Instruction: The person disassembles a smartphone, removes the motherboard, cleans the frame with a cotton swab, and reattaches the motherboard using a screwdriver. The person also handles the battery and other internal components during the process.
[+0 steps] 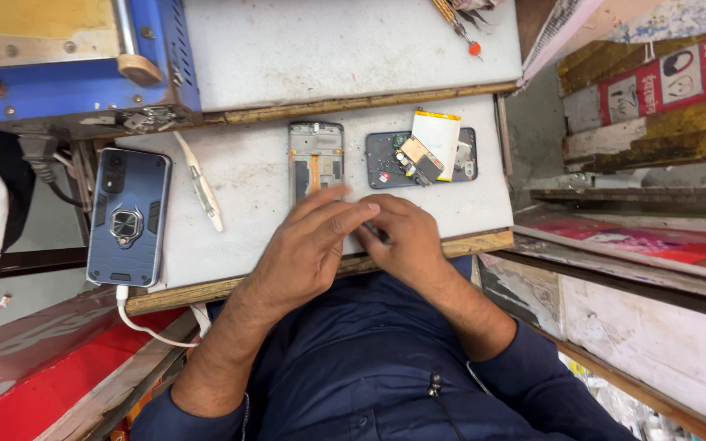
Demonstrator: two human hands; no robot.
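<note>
Head-camera view looked down on a pale worktop with a worn wooden front edge, where both hands met close to that edge. In the picture the left hand came in from the left, its fingers stretched almost flat and overlapping the right hand, which was curled tight around a small dark object; so little of that object showed that its kind could not be told, nor whether the left hand gripped it or only touched it. Just beyond the left fingertips lay a stripped phone frame, its long axis running away from the front edge toward the back, and the left hand was the nearer of the two to it. Beside the frame, toward the worktop's right edge, an opened phone body lay crosswise with a white battery propped on it. Near the left edge sat a phone in a dark blue rugged case, a white cable plugged in, and white tweezers lay between it and the frame.
</note>
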